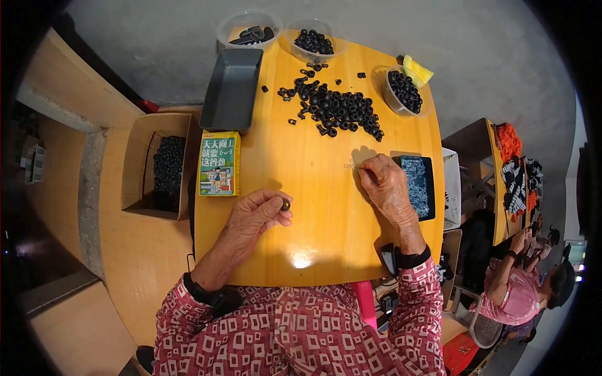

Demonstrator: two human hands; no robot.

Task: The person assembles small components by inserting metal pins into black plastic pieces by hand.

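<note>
My left hand (254,216) is closed over the near left part of the table, pinching a small black round part (285,205) between thumb and fingers. The part's face shows a small lighter centre. To the right, my right hand (387,188) hovers over the table with its fingertips pressed together; whatever they hold, if anything, is too small to make out. Close beside that hand lies a black tray (431,188) filled with tiny silvery pieces. Farther off, a loose pile of small black knobbed parts (342,109) spreads over the wooden table (313,232).
At the far edge stand clear bowls (343,49) of black pieces; another bowl (392,103) is at right beside a yellow piece (419,70). A dark empty tray (232,88) and yellow-green box (219,188) line the left. A carton (135,182) sits left; a person (514,288) works at right.
</note>
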